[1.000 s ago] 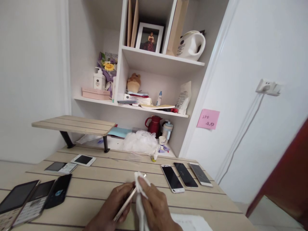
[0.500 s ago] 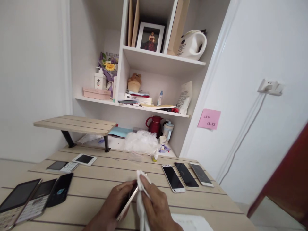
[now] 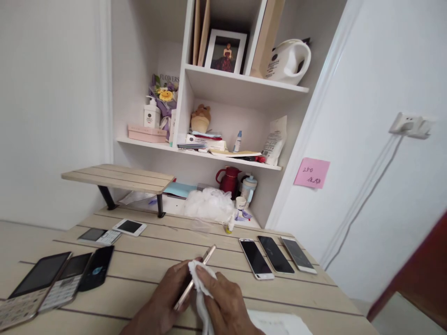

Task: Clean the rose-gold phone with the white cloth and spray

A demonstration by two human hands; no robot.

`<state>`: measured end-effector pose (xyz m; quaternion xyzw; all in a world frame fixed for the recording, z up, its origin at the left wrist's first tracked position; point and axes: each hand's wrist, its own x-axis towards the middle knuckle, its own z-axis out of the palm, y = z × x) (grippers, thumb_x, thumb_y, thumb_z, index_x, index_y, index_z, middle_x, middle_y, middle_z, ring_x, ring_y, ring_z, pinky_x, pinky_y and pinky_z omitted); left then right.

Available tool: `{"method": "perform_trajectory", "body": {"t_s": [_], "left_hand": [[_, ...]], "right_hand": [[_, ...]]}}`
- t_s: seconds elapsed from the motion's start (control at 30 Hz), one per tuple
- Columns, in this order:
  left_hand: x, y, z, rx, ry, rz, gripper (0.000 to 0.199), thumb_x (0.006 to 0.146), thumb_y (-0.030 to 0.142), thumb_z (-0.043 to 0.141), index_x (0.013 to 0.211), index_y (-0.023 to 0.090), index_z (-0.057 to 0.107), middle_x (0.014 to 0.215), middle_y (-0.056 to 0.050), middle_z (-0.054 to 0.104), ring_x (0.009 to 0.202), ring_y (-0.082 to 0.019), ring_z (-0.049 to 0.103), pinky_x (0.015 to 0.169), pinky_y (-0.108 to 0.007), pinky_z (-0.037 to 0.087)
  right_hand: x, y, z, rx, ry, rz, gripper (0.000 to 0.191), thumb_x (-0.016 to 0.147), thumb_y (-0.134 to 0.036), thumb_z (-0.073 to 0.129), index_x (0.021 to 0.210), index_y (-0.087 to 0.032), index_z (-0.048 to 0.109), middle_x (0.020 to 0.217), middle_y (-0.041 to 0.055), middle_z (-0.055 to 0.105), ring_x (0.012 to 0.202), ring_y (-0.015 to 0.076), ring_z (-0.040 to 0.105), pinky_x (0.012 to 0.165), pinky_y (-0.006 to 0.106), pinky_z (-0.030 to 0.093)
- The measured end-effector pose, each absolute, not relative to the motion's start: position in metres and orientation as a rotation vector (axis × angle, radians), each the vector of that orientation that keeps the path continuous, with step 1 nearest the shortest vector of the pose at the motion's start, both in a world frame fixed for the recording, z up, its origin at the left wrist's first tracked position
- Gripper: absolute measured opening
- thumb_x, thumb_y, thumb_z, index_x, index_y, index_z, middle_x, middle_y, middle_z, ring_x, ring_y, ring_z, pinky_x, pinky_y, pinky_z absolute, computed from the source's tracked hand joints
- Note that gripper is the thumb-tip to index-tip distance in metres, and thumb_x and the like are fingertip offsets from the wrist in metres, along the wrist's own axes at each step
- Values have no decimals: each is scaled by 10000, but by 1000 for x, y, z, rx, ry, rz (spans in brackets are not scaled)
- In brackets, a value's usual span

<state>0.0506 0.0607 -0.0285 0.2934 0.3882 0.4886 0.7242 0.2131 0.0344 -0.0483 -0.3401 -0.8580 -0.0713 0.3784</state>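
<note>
A thin phone with a pale gold edge [image 3: 185, 294] is tilted on its side at the front middle of the table. My left hand [image 3: 167, 295] is closed round its left side. A white cloth [image 3: 201, 274] is pinched in my right hand [image 3: 226, 302] and pressed against the phone's right face. The cloth's lower end hangs down between the hands. The phone's upper end sticks out beyond the cloth. My left fingertips are partly hidden behind the phone.
Right of my hands lie a white-framed phone [image 3: 256, 259], a black phone [image 3: 275, 254] and another phone [image 3: 298, 256]. Several older phones, one black [image 3: 97, 269], lie left. White paper [image 3: 275, 323] is at the front. A small bottle [image 3: 229, 224] and riser [image 3: 122, 177] stand behind.
The cloth has slid down the phone towards me, so the phone's upper end now shows. My right hand has moved down with it. The view has turned slightly left.
</note>
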Motion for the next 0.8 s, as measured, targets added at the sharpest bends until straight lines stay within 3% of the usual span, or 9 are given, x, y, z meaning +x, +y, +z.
{"method": "perform_trajectory", "body": {"t_s": [0.1, 0.17, 0.3, 0.37, 0.43, 0.5, 0.57, 0.7, 0.8], "left_hand": [[50, 61, -29, 700, 863, 1104, 278, 672, 407, 802, 753, 171, 680, 532, 47, 547, 460, -96, 490, 423, -183, 351], [49, 61, -31, 736, 869, 1094, 285, 678, 414, 800, 734, 167, 670, 529, 45, 534, 449, -89, 473, 409, -175, 336], [50, 61, -35, 809, 885, 1045, 312, 757, 461, 736, 732, 159, 660, 493, 56, 474, 356, -46, 309, 333, -166, 147], [50, 61, -34, 824, 891, 1026, 328, 774, 485, 715, 787, 160, 675, 500, 51, 481, 350, -42, 292, 331, -167, 121], [51, 60, -32, 807, 903, 1017, 355, 734, 512, 737, 768, 167, 658, 489, 63, 449, 363, -42, 302, 337, -154, 139], [51, 60, -30, 776, 915, 1012, 397, 657, 534, 776, 702, 175, 612, 468, 85, 383, 382, -43, 309, 344, -141, 153], [50, 60, -29, 767, 919, 1015, 433, 628, 562, 776, 656, 180, 574, 457, 95, 343, 384, -43, 302, 344, -143, 155], [50, 60, -33, 830, 904, 1016, 384, 720, 530, 738, 735, 159, 637, 531, 54, 478, 367, -34, 315, 334, -165, 137], [50, 60, -36, 829, 907, 1009, 362, 735, 512, 735, 803, 166, 652, 586, 37, 534, 375, -33, 340, 340, -160, 145]], "right_hand": [[208, 35, -50, -737, -2300, -245, 453, 1015, -282, 353, 1458, -275, 446, 757, 42, 650, 578, 198, 649, 541, 281, 558], [208, 38, -49, -709, -2292, -246, 445, 1022, -286, 335, 1450, -286, 458, 765, 41, 663, 571, 196, 650, 530, 282, 560], [220, 46, -47, -898, -2038, -124, 490, 1032, -250, 342, 1521, -277, 351, 1200, 95, 675, 959, 231, 702, 822, 328, 598], [223, 47, -50, -933, -1960, -101, 502, 1031, -253, 367, 1531, -267, 332, 1279, 99, 645, 1067, 239, 676, 895, 333, 581], [221, 44, -54, -932, -1995, -134, 495, 1029, -279, 378, 1524, -280, 355, 1199, 98, 683, 1007, 242, 698, 847, 326, 601], [217, 38, -57, -893, -2107, -180, 477, 1027, -302, 363, 1503, -322, 396, 1013, 76, 724, 809, 231, 721, 720, 323, 626], [216, 37, -57, -860, -2161, -193, 478, 1023, -297, 358, 1497, -338, 407, 972, 66, 726, 727, 217, 711, 669, 318, 630], [225, 49, -50, -892, -1983, -104, 499, 1031, -257, 376, 1529, -281, 345, 1322, 78, 630, 1113, 226, 664, 916, 334, 587], [225, 50, -51, -948, -1905, -74, 488, 1042, -274, 372, 1529, -264, 346, 1385, 77, 586, 1198, 238, 619, 960, 341, 567]]}}
